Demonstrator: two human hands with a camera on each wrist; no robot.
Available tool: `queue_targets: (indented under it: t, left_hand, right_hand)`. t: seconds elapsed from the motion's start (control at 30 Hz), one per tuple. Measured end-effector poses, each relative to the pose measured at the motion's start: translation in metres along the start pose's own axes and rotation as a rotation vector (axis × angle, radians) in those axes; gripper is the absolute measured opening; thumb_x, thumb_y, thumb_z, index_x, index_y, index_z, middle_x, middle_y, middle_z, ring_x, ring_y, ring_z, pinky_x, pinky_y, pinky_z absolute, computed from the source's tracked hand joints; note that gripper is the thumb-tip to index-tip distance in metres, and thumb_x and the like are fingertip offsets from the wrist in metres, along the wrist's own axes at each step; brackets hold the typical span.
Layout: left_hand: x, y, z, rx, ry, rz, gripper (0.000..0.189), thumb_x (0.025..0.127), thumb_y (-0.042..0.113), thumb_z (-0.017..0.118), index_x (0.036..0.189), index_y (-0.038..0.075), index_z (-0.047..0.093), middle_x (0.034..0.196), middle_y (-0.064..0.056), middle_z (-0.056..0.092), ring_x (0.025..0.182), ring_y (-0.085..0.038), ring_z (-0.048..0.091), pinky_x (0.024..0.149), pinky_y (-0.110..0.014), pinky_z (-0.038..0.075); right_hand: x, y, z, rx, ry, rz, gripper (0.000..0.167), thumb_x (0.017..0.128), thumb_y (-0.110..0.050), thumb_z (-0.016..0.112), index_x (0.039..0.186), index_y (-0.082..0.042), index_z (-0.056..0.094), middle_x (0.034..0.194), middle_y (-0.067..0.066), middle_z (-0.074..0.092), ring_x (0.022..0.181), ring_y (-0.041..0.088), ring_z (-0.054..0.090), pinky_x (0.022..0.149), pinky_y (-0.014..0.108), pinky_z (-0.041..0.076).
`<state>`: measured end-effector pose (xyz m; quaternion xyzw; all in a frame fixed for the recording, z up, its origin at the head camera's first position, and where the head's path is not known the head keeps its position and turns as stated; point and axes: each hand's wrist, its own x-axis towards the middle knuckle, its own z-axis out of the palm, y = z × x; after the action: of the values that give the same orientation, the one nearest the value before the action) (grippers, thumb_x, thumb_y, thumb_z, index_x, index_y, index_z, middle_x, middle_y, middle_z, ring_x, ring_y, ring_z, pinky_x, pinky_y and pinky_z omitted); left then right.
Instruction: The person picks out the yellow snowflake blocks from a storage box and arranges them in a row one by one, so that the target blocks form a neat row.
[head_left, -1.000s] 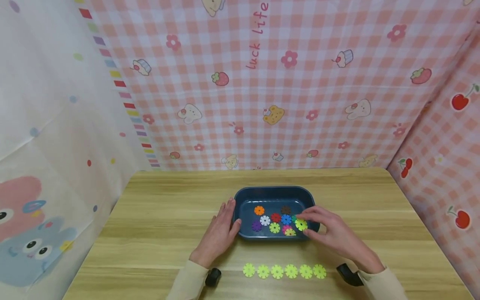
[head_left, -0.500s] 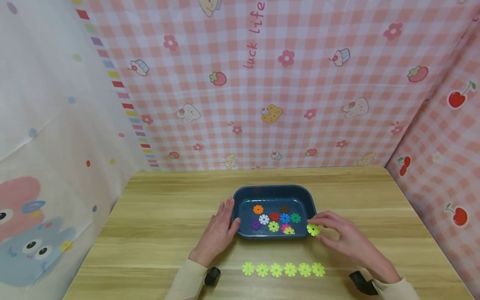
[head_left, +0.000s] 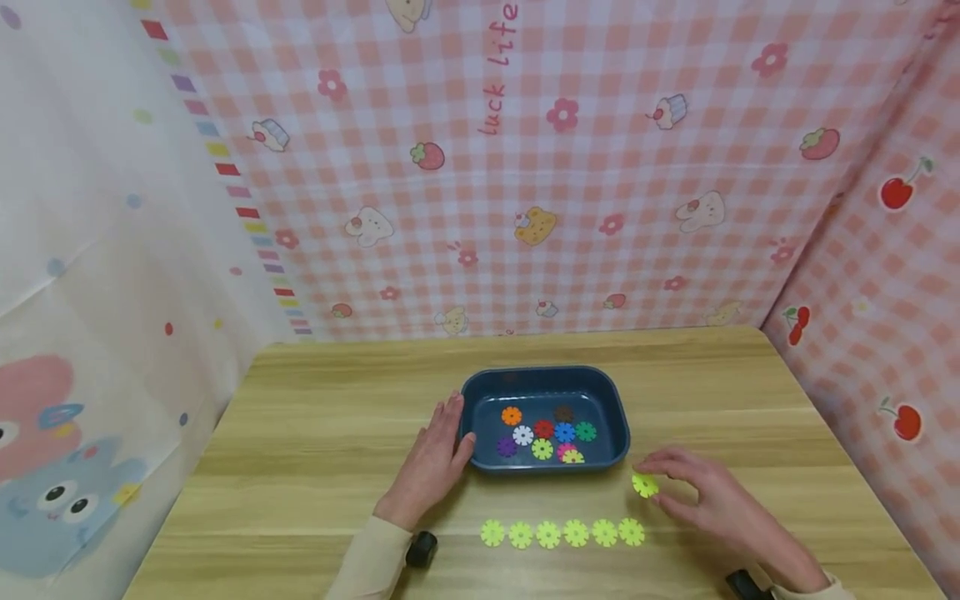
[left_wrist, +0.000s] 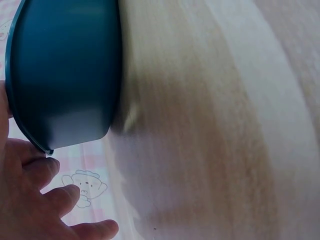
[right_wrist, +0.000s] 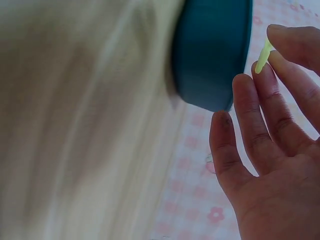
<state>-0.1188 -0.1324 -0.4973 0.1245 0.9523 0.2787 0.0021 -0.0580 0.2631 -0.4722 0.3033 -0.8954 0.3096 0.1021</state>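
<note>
A dark blue rectangular tray (head_left: 546, 468) holds several notched plastic discs, among them an orange disc (head_left: 512, 416), a green disc (head_left: 586, 431) and a purple disc (head_left: 507, 447). My left hand (head_left: 426, 467) rests against the tray's left side, fingers fairly straight along the rim. To the right of the tray, my right hand (head_left: 701, 492) pinches a yellow-green snowflake disc (head_left: 644, 485) between thumb and fingertips. In the right wrist view that disc (right_wrist: 264, 56) shows edge-on, and the other fingers are spread.
In front of the tray a straight row of several yellow-green discs (head_left: 548, 534) lies on the wooden table (head_left: 337, 417). A pink checked cloth (head_left: 480, 192) hangs behind the table, with more patterned cloth at both sides.
My right hand has lifted the yellow-green disc out of the tray and carried it right and toward the front. The left hand stays at the tray's side. The head view has shifted slightly.
</note>
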Motion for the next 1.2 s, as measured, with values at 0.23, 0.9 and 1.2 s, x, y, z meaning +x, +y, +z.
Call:
queue_targets:
  t: [0.23,0.9,1.2]
  left_hand:
    - [0.001,0.000,0.001,0.007,0.006,0.008,0.066,0.109,0.033,0.050,0.163,0.003,0.026,0.169,-0.014,0.027,0.155,-0.038,0.024,0.117,-0.066,0.028]
    - [0.001,-0.001,0.002,-0.009,0.006,-0.001,0.068,0.109,0.034,0.050,0.164,0.004,0.024,0.170,-0.012,0.024,0.156,-0.036,0.022,0.118,-0.065,0.028]
    - [0.000,-0.002,0.003,-0.015,0.006,-0.001,0.069,0.109,0.034,0.051,0.165,0.004,0.023,0.170,-0.013,0.024,0.156,-0.037,0.022,0.118,-0.065,0.027]
  right_hand:
    - [-0.020,0.007,0.001,0.027,-0.052,0.052,0.035,0.082,-0.007,0.087,0.115,-0.014,0.077,0.114,-0.007,0.069,0.104,0.008,0.064,0.090,0.017,0.052]
    - [-0.038,0.019,0.011,0.249,-0.336,0.306,0.029,0.096,-0.029,0.076,0.124,-0.026,0.071,0.121,-0.010,0.066,0.107,0.007,0.059,0.094,0.018,0.049]
    - [-0.038,0.019,0.014,0.216,-0.352,0.291,0.030,0.095,-0.030,0.076,0.124,-0.027,0.072,0.122,-0.011,0.066,0.109,0.007,0.058,0.095,0.021,0.050]
